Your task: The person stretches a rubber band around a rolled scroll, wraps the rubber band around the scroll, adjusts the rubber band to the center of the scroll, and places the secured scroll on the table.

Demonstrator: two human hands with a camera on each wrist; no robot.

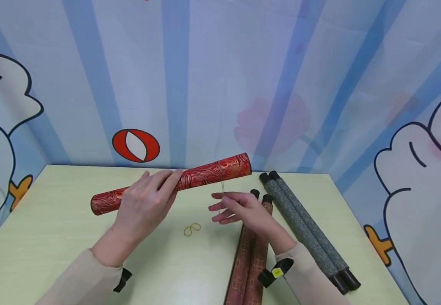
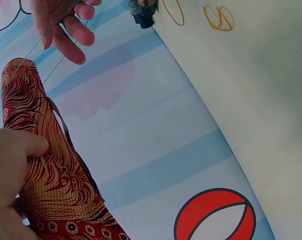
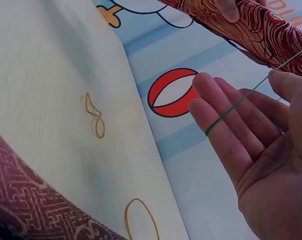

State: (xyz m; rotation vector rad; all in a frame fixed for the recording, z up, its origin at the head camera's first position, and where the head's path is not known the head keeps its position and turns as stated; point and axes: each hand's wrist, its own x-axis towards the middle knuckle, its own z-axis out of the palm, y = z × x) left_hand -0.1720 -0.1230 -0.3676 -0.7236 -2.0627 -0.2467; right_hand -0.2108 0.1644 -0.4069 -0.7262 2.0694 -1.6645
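The red roll [image 1: 214,171], a slim cylinder covered in swirling gold and dark patterning, is raised over the far part of the desk [image 1: 52,220], tilted so that its right end sits higher, near the line of the far edge. The left grip [image 1: 145,199] clasps it left of its middle, and a dark border stands slightly away along one side. A thin green band [image 3: 236,105] stretches taut from near its right end to the fingers of the right grip [image 1: 243,209]; whether it fully encircles the roll is unclear
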